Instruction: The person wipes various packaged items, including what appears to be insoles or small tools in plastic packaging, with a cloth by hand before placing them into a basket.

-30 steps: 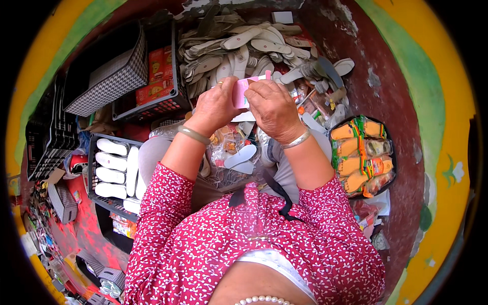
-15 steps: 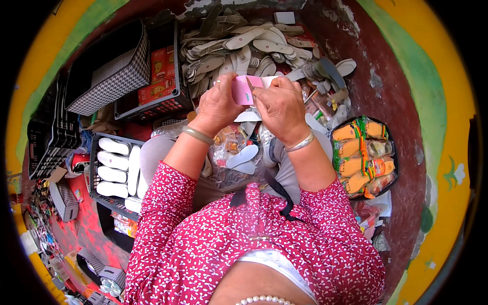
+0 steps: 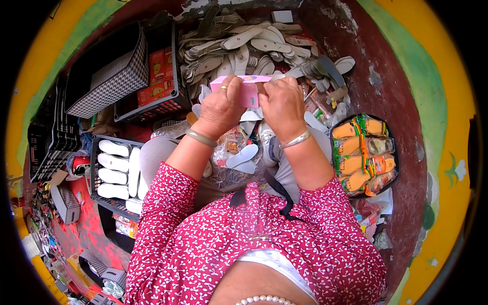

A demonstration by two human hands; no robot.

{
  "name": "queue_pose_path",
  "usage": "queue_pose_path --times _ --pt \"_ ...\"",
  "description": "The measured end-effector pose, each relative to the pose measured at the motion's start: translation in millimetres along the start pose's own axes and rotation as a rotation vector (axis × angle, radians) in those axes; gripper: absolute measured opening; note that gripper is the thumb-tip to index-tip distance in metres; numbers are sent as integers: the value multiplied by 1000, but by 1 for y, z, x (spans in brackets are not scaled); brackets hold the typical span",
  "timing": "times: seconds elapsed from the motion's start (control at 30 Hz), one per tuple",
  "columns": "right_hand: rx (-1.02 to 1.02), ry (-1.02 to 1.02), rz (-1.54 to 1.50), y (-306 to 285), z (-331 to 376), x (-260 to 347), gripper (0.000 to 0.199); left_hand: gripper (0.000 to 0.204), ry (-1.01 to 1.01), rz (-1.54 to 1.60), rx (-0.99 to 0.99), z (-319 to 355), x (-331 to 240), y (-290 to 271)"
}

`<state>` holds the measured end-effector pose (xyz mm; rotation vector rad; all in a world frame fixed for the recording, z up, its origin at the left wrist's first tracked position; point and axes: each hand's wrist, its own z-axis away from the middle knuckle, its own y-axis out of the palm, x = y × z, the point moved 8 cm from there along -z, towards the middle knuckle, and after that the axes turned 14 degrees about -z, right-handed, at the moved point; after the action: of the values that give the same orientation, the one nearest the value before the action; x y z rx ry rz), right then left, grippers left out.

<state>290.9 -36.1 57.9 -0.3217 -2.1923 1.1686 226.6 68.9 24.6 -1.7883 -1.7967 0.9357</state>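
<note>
Left hand (image 3: 223, 104): pinching the pink folded card (image 3: 248, 95) by its left part, thumb partly hidden.
Right hand (image 3: 283, 107): fingers curled at the card's right end; contact side hidden, can't tell if it pinches.
Pink folded card: between both hands, top flap angled away from the lower face.
Insole crate (image 3: 120, 207): black, left of and nearer the body than the left hand; holds white insoles (image 3: 114, 161), four stacked in a column, others set lengthwise beside them.
Upper crate (image 3: 176, 99): black, left of and beyond the left hand; red packets (image 3: 158, 91) inside.
Houndstooth box (image 3: 119, 84): just left of those packets, tilted; interior too dark to read fully.
Oval tray (image 3: 396, 175): dark, right of the right hand; packed with bagged orange-yellow insoles (image 3: 351, 147).
Loose pile (image 3: 244, 46): off-white insoles, beyond both hands.
Pale blue insoles (image 3: 243, 158): below the hands, between the knees, on clear plastic.
</note>
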Motion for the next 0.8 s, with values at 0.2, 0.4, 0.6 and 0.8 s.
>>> queue_pose_path --times 0.2,0.4,0.6,0.8 --pt "-250 -114 5 -22 -2 1 10 45 -80 6 187 -1 -8 2" --pt "-302 132 -423 -20 -8 -48 9 58 -215 34 371 6 10 21" --pt "-340 44 -430 -23 -10 -46 12 58 -195 36 351 2 9 15" --pt "-275 -254 -384 -27 -8 -18 29 54 -235 -51 364 -3 20 10"
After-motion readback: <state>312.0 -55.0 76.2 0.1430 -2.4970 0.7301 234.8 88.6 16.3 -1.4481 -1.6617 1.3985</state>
